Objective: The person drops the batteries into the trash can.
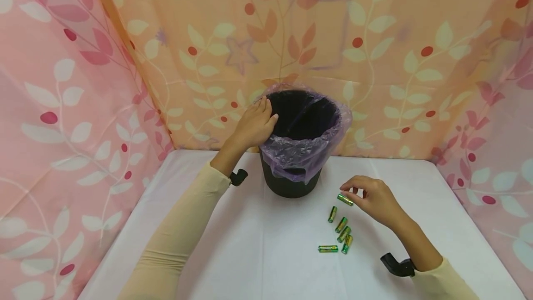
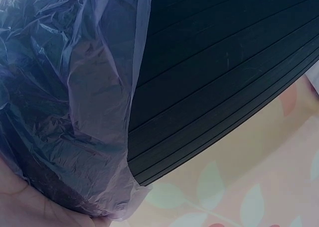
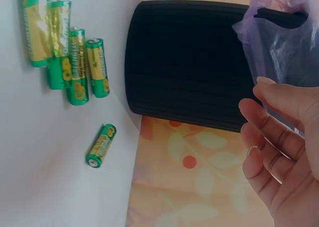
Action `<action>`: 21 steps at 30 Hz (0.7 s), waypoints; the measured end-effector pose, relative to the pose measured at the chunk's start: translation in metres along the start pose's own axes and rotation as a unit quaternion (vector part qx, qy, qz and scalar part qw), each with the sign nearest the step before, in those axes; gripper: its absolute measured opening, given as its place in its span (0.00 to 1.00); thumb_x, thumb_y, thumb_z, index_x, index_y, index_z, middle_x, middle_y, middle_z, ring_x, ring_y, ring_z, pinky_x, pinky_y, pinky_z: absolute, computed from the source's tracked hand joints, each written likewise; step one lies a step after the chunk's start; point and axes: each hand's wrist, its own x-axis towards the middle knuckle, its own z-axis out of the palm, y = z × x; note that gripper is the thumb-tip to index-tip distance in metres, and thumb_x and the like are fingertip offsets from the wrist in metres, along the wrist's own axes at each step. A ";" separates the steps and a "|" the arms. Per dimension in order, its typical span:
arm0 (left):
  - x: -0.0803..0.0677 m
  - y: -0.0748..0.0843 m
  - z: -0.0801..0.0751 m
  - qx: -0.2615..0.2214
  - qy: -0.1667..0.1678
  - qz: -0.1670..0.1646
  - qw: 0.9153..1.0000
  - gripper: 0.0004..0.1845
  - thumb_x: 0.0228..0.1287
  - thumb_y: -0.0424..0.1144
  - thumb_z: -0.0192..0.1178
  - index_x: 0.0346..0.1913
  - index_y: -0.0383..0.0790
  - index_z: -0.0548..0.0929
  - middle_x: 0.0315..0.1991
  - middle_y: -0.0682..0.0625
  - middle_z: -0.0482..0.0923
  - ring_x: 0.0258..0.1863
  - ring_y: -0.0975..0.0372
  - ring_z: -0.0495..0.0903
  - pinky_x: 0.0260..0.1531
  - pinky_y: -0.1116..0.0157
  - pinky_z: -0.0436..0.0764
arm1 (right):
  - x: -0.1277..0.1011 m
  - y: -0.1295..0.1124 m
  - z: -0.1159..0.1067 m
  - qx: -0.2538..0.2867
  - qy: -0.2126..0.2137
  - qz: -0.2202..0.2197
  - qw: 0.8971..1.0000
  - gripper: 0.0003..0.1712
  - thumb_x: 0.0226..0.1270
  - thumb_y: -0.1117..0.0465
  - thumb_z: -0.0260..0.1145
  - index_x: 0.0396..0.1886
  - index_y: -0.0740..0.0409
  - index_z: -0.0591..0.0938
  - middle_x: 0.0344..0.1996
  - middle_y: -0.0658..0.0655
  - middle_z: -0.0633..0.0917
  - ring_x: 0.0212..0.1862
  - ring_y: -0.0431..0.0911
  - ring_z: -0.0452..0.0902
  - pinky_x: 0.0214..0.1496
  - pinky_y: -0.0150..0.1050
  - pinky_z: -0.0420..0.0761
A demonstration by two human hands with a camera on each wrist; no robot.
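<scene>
Head view: nearest, five green AA batteries (image 1: 340, 237) lie loose toward the table's (image 1: 250, 253) right edge. The right hand (image 1: 374, 200) pinches a sixth battery (image 1: 345, 199) just above them. The left hand (image 1: 254, 124) curls over the black bin's (image 1: 291, 184) rim, seemingly steadying it by the purple liner (image 1: 304, 149).

Left wrist: liner and ribbed wall; fingers unseen.

Right wrist: the pinched battery is hidden.

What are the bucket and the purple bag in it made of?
The bucket looks like hard black plastic: matte, with even molded ribs in the wrist views. The bag looks like thin plastic film: see-through purple, crinkled and shiny where the left hand grips it at the rim.
</scene>
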 end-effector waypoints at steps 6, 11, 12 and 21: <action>0.001 0.000 0.001 -0.002 0.001 -0.001 1.000 0.36 0.83 0.51 0.33 0.79 0.27 0.48 0.81 0.37 0.40 0.81 0.50 0.40 0.79 0.55 0.40 | -0.004 0.006 0.005 0.009 0.012 0.010 1.000 0.12 0.54 0.67 0.80 0.35 0.47 0.90 0.33 0.41 0.87 0.32 0.37 0.77 0.26 0.30 0.75; 0.001 0.000 0.001 -0.004 0.004 0.001 1.000 0.36 0.82 0.51 0.33 0.79 0.27 0.49 0.81 0.36 0.41 0.81 0.49 0.41 0.79 0.55 0.41 | -0.006 0.011 0.008 0.014 0.022 0.018 0.999 0.13 0.53 0.68 0.80 0.35 0.46 0.89 0.33 0.41 0.87 0.33 0.38 0.76 0.26 0.29 0.75; 0.001 0.000 0.001 -0.005 0.003 0.001 1.000 0.36 0.82 0.51 0.33 0.79 0.27 0.48 0.81 0.36 0.41 0.81 0.49 0.41 0.79 0.55 0.41 | -0.006 0.012 0.009 0.015 0.023 0.020 0.999 0.13 0.53 0.67 0.80 0.35 0.45 0.89 0.32 0.41 0.87 0.33 0.38 0.76 0.26 0.30 0.75; 0.001 -0.001 0.002 -0.008 0.002 -0.005 1.000 0.36 0.83 0.51 0.33 0.80 0.28 0.48 0.82 0.38 0.40 0.81 0.50 0.39 0.79 0.56 0.39 | -0.012 0.015 0.018 0.025 0.010 0.037 0.999 0.10 0.55 0.67 0.79 0.35 0.50 0.90 0.33 0.41 0.87 0.33 0.38 0.77 0.26 0.32 0.76</action>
